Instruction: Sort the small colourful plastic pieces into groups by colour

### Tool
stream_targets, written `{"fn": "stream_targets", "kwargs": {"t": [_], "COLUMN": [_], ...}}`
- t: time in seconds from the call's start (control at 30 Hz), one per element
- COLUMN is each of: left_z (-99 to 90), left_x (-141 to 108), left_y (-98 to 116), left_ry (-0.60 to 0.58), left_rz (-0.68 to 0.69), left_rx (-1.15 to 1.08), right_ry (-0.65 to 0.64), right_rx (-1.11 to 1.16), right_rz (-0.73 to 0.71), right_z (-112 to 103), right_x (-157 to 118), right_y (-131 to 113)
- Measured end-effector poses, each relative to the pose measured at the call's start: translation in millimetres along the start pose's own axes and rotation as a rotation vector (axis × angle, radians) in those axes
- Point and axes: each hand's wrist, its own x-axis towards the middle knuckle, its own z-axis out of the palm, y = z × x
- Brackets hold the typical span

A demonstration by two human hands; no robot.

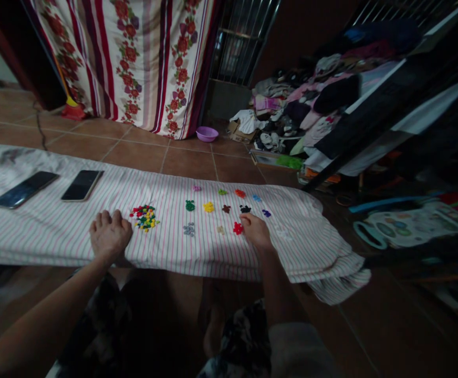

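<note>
Right hand [256, 230]: sitting curled between red pieces [237, 228] and black pieces [245, 209] (grasping or not, cannot tell). Left hand [111, 232]: resting unclenched by mixed pile [145, 218]. Advisably, moving without brushing either colour.

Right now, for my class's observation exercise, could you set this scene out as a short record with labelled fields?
left hand: palm down on the striped cloth, beside the mixed-colour pile
right hand: fingers curled near the red pile and black pile; grip unclear
phones: two, flat on the cloth, left of the mixed-colour pile
beyond the cloth: purple basin by the floral curtain
</note>
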Motion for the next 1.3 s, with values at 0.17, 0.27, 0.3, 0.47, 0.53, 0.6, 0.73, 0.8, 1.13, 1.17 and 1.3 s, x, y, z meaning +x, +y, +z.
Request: {"fn": "stream_targets", "kwargs": {"t": [0.17, 0.27, 0.3, 0.47, 0.53, 0.6, 0.73, 0.8, 1.13, 1.17, 1.3], "left_z": [6.1, 7.8, 8.0, 9.6, 11.2, 12.3, 11.7, 10.9, 20.7, 21.2, 20.7], "left_x": [1.3, 1.5, 1.4, 0.9, 1.2, 1.7, 2.5, 2.5, 4.0, 4.0, 3.6], "left_y": [-1.2, -2.1, -2.3, -2.7, -2.9, -3.0, -2.7, -2.5, -4.7, -4.8, -4.5], "left_ry": [-0.008, 0.004, 0.006, 0.015, 0.024, 0.033, 0.025, 0.019, 0.054, 0.055, 0.043], "left_rz": [-0.016, -0.018, -0.017, -0.016, -0.021, -0.024, -0.021, -0.021, -0.014, -0.015, -0.031], "left_rx": [0.07, 0.081, 0.077, 0.028, 0.019, 0.026, 0.048, 0.048, 0.056, 0.058, 0.048], "right_ry": [0.038, 0.073, 0.082, 0.031, -0.016, -0.075, -0.205, -0.238, -0.286, -0.285, -0.268], "right_rx": [0.042, 0.076, 0.09, 0.212, 0.249, 0.268, 0.274, 0.263, 0.137, 0.119, 0.069], "right_rz": [-0.087, -0.142, -0.164, -0.391, -0.496, -0.584, -0.743, -0.79, -0.839, -0.827, -0.79], "right_z": [5.4, 12.0, 15.4, 41.5, 54.2, 66.6, 87.6, 95.2, 124.9, 127.4, 134.2], "right_x": [5.9, 8.0, 8.1, 2.4, -2.1, -6.7, -14.6, -17.6, -22.3, -22.8, -23.9], "right_y": [-18.6, -37.2, -45.2, -95.7, -117.1, -137.2, -172.9, -188.8, -240.1, -242.9, -250.3]}}
